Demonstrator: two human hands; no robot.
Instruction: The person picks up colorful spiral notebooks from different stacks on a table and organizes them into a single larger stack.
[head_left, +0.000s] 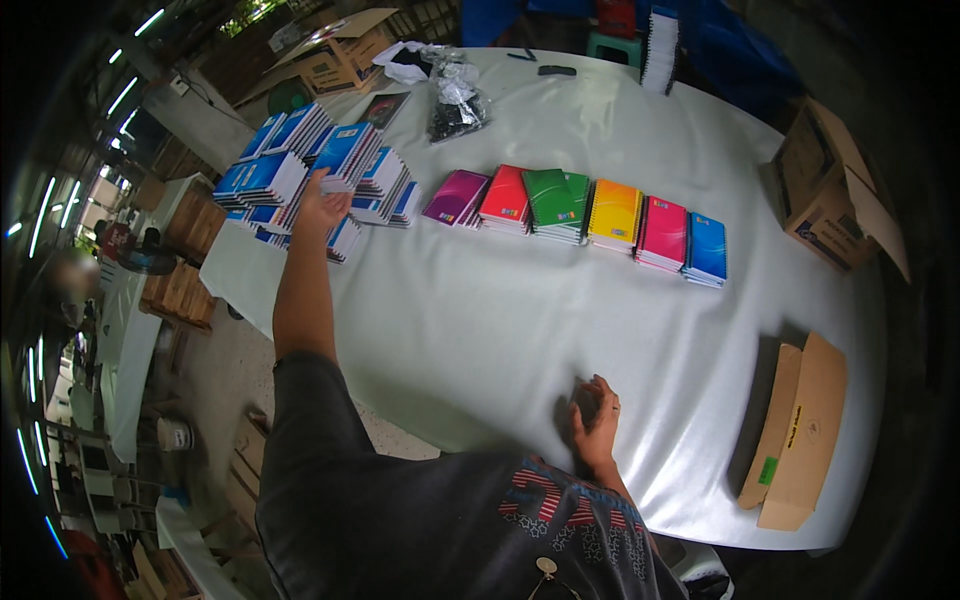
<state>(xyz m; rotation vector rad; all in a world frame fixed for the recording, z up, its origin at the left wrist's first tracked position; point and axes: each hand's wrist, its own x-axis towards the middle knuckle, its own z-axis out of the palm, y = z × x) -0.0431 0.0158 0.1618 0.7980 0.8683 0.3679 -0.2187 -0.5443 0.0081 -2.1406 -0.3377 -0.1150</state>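
My left hand is stretched out to the far left and grips a bundle of blue spiral notebooks at its near edge, the thumb on top. Its other fingers are partly hidden. Around that bundle lie more stacks of blue notebooks, piled several high. My right hand is near the front of the table, fingers loosely bent and apart, with nothing in it. Beyond it runs a row of notebook stacks: purple, red, green, yellow, pink and blue.
A pale sheet covers the table. Open cardboard boxes stand at the right and back left; a flatter carton lies near right. Behind the notebooks is a clear plastic bag. A tall white notebook stack stands at the back edge.
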